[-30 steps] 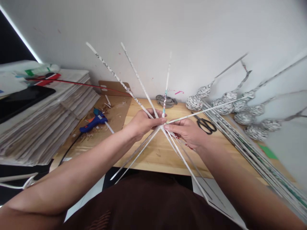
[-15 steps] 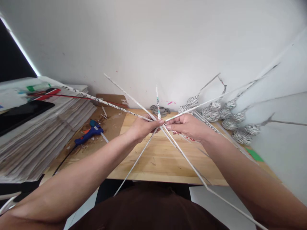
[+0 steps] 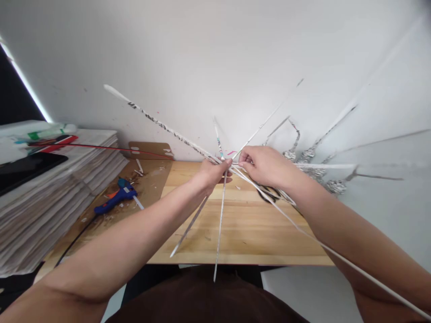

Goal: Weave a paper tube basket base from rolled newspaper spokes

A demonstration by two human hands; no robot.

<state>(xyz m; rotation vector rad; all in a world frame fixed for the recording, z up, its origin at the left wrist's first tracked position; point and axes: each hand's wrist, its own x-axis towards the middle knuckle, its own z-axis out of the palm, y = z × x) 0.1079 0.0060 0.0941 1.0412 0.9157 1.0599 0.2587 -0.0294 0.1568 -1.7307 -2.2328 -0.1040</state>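
Note:
Several thin rolled-paper sticks (image 3: 168,129) cross at one point in front of me and fan out like spokes. My left hand (image 3: 217,172) pinches that crossing between thumb and fingers, holding it above the table. Just to the right, my right hand (image 3: 261,163) has its fingers curled together on a white paper stick (image 3: 330,166) that runs out sideways beneath it. One long paper stick (image 3: 299,229) slopes down past my right forearm; another paper stick (image 3: 219,237) hangs toward my body. The right fingertips are partly hidden.
On the left lie a blue glue gun (image 3: 117,196) and a tall stack of paper (image 3: 60,193) with a black phone-like slab (image 3: 33,168) on top. Scissors (image 3: 268,194) rest under my right hand. Woven paper pieces (image 3: 336,185) stand by the wall on the wooden table (image 3: 188,229).
The crossed sticks have turned in my left hand, so the spokes point in different directions. My right hand has moved slightly up, its fingers more curled. The scissors have come into sight.

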